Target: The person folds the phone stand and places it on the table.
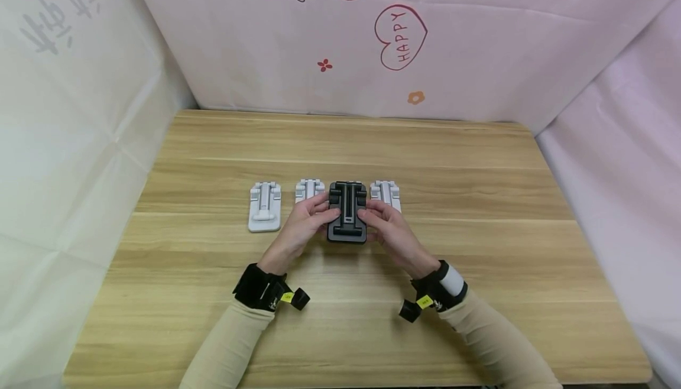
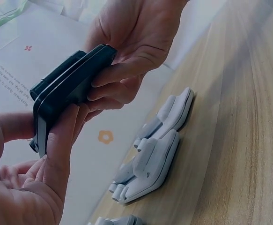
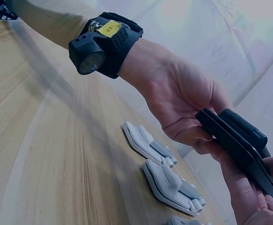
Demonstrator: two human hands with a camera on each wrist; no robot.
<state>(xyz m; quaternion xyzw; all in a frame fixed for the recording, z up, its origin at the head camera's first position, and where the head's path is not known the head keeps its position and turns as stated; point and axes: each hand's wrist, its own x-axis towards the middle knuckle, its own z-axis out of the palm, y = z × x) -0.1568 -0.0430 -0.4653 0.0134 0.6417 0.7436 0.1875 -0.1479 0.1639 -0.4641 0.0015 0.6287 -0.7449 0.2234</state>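
A black folding phone stand [image 1: 347,232], folded flat, is held up over the table between both hands. My left hand [image 1: 303,227] grips its left edge, thumb on the front face and fingers behind. On the opposite edge, my right hand [image 1: 395,234] pinches it the same way. Both wrist views show the black stand [image 2: 73,86] raised off the wood, fingers under its base. Three white folded phone stands lie in a row: one at left [image 1: 264,214], one in the middle [image 1: 310,188] partly behind my left hand, and one at right [image 1: 386,191] partly behind my right hand.
The wooden table [image 1: 479,247] carries the row of white stands. White printed cloth [image 1: 351,34] hangs behind its back edge, and more white cloth [image 1: 69,140] stands along the sides. Each wrist wears a black strap [image 1: 260,287] with a small camera.
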